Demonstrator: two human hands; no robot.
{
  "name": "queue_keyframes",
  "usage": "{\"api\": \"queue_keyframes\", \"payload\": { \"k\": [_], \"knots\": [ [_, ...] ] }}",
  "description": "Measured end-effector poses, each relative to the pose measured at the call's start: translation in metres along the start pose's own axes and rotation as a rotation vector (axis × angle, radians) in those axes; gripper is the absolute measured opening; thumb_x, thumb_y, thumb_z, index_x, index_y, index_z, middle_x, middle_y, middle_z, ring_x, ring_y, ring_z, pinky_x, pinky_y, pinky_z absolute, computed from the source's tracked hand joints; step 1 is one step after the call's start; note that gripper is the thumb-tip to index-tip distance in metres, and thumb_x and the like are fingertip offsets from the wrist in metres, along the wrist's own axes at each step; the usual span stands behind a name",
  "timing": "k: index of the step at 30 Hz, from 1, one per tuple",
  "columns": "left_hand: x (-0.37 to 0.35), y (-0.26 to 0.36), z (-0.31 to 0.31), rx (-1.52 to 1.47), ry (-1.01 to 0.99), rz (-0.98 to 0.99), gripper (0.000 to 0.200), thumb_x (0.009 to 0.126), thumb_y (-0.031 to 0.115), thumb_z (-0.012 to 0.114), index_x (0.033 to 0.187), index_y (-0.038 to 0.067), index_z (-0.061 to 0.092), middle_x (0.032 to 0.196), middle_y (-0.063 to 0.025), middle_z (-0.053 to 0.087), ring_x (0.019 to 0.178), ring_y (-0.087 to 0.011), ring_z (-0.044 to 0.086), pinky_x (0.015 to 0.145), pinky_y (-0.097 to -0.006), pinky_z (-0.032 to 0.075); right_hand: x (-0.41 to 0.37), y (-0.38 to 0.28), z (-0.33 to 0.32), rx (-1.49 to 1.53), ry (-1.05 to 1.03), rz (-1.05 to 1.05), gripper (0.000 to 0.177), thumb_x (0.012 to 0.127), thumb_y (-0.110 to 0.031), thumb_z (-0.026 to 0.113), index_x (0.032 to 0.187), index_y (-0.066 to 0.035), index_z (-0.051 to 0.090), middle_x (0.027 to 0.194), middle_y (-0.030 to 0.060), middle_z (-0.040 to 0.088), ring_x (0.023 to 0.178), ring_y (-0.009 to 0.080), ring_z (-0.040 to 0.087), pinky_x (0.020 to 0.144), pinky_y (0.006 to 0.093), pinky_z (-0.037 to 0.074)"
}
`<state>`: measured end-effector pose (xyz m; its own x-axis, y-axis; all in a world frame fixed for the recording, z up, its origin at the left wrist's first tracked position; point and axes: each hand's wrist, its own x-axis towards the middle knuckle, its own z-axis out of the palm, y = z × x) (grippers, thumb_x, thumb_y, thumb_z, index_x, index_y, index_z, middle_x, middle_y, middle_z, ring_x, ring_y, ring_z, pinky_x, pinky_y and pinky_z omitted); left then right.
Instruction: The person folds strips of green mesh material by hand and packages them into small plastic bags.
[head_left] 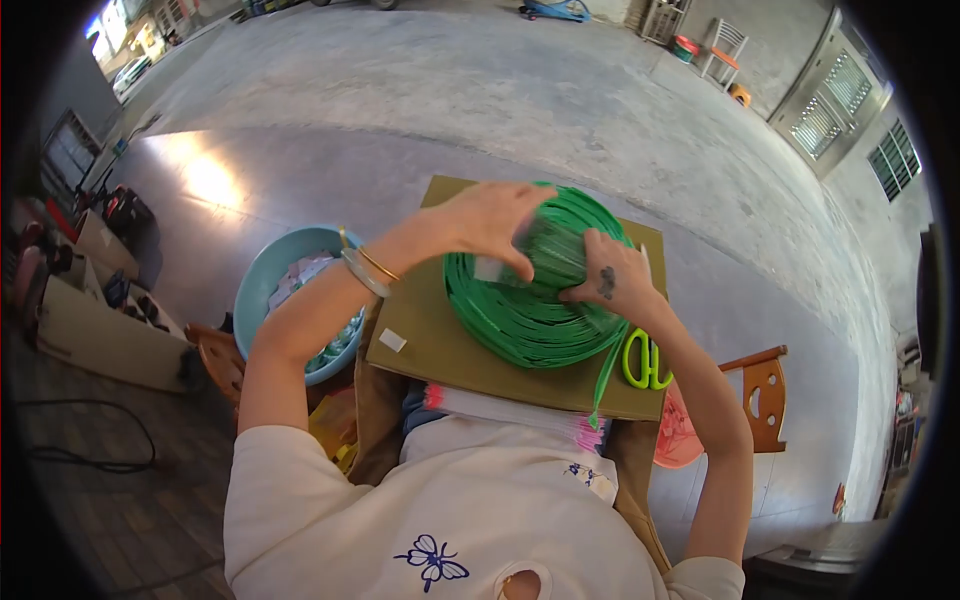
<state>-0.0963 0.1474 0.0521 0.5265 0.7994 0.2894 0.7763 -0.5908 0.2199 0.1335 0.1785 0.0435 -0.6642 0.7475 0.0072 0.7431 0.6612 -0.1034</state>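
Note:
A large coil of flat green strap (pixel 535 330) lies on a brown board (pixel 415 325) in front of me. Over its middle is a see-through, plastic-looking piece (pixel 553 250), smeared by motion, with green showing through. My left hand (pixel 490 225) grips its left end, thumb below and fingers above. From the right, my right hand (pixel 618 277) closes on its other side, thumb toward the coil's centre. A loose strap end hangs toward the board's front edge. Yellow-green scissors (pixel 646 362) lie beside the coil, near my right forearm.
A blue basin (pixel 248 300) with small packets stands left of the board. Wooden chair parts (pixel 768 400) and a pink-red basin (pixel 680 430) are at the right. A small white paper (pixel 392 341) lies on the board. Boxes (pixel 100 330) line the far left.

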Motion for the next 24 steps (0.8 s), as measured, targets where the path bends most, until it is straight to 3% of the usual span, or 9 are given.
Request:
{"api": "queue_keyframes", "payload": {
  "k": [3, 6, 8, 10, 12, 14, 17, 20, 24],
  "knots": [
    [-0.06, -0.05, -0.039, -0.131, 0.343, -0.29, 0.07, 0.076, 0.036, 0.071, 0.13, 0.004, 0.041, 0.12, -0.0215, 0.054, 0.109, -0.0299, 0.055, 0.09, -0.038, 0.045, 0.001, 0.003, 0.004, -0.028, 0.023, 0.024, 0.07, 0.052, -0.044, 0.082, 0.094, 0.0, 0.047, 0.09, 0.0171, 0.061, 0.087, 0.0348, 0.061, 0.072, 0.0423, 0.049],
    [-0.162, -0.111, -0.037, -0.229, 0.45, -0.882, 0.064, 0.079, 0.039, 0.067, 0.122, -0.004, 0.048, 0.111, -0.0201, 0.06, 0.099, -0.0313, 0.06, 0.083, -0.0376, 0.048, -0.001, 0.0, 0.007, -0.029, 0.06, 0.021, 0.067, 0.053, -0.041, 0.082, 0.092, 0.0, 0.047, 0.089, 0.0163, 0.061, 0.085, 0.0345, 0.061, 0.071, 0.0424, 0.048],
    [-0.255, -0.183, 0.024, 0.009, 0.421, -1.201, 0.063, 0.073, 0.038, 0.07, 0.116, -0.005, 0.053, 0.101, -0.0222, 0.063, 0.09, -0.0325, 0.063, 0.078, -0.0374, 0.05, -0.002, -0.001, 0.008, -0.051, 0.092, 0.012, 0.066, 0.053, -0.041, 0.082, 0.092, 0.0, 0.047, 0.087, 0.0165, 0.06, 0.084, 0.0346, 0.061, 0.07, 0.0423, 0.048],
    [-0.28, -0.151, 0.036, -0.386, 0.167, -1.492, 0.063, 0.072, 0.042, 0.07, 0.107, -0.01, 0.058, 0.094, -0.0236, 0.065, 0.092, -0.0353, 0.063, 0.078, -0.0386, 0.05, -0.002, -0.002, 0.008, -0.057, 0.086, 0.014, 0.067, 0.053, -0.041, 0.082, 0.092, -0.001, 0.046, 0.087, 0.0164, 0.06, 0.084, 0.0347, 0.061, 0.071, 0.0418, 0.048],
    [-0.303, -0.159, 0.092, -0.318, 0.101, -1.623, 0.067, 0.071, 0.043, 0.072, 0.111, -0.008, 0.057, 0.098, -0.0248, 0.064, 0.092, -0.0362, 0.063, 0.078, -0.0393, 0.05, -0.001, -0.001, 0.006, -0.045, 0.06, 0.035, 0.067, 0.054, -0.041, 0.082, 0.094, -0.001, 0.046, 0.089, 0.016, 0.06, 0.086, 0.035, 0.059, 0.074, 0.0435, 0.046],
    [-0.318, -0.183, 0.167, -0.054, -0.104, -1.658, 0.065, 0.068, 0.041, 0.075, 0.109, -0.007, 0.059, 0.101, -0.0249, 0.063, 0.093, -0.037, 0.062, 0.08, -0.0413, 0.05, 0.0, -0.001, 0.007, -0.006, 0.006, 0.072, 0.067, 0.055, -0.042, 0.08, 0.098, -0.002, 0.046, 0.092, 0.0154, 0.06, 0.092, 0.0355, 0.057, 0.079, 0.0475, 0.043],
    [-0.264, -0.116, 0.157, 0.145, 0.001, -1.728, 0.06, 0.066, 0.037, 0.077, 0.105, -0.006, 0.06, 0.104, -0.0238, 0.062, 0.094, -0.0369, 0.062, 0.082, -0.042, 0.049, -0.001, -0.001, 0.008, -0.005, 0.023, 0.074, 0.068, 0.055, -0.042, 0.08, 0.099, -0.002, 0.046, 0.094, 0.0155, 0.06, 0.092, 0.0354, 0.057, 0.079, 0.0482, 0.043],
    [-0.294, -0.179, 0.183, -0.083, 0.336, -1.621, 0.054, 0.064, 0.034, 0.079, 0.097, -0.004, 0.063, 0.1, -0.0214, 0.064, 0.091, -0.0362, 0.062, 0.08, -0.0404, 0.05, -0.002, -0.002, 0.006, -0.009, 0.01, 0.077, 0.068, 0.055, -0.042, 0.08, 0.1, -0.003, 0.046, 0.095, 0.0152, 0.06, 0.093, 0.0355, 0.057, 0.08, 0.0481, 0.043],
    [-0.35, -0.215, 0.148, -0.719, 1.173, -1.532, 0.046, 0.067, 0.036, 0.075, 0.089, -0.004, 0.066, 0.094, -0.0215, 0.066, 0.093, -0.0352, 0.062, 0.079, -0.0405, 0.048, -0.004, -0.001, 0.01, -0.07, 0.114, 0.0, 0.067, 0.054, -0.041, 0.082, 0.093, -0.001, 0.046, 0.088, 0.016, 0.059, 0.085, 0.0348, 0.06, 0.072, 0.0412, 0.048]
  ]
}}
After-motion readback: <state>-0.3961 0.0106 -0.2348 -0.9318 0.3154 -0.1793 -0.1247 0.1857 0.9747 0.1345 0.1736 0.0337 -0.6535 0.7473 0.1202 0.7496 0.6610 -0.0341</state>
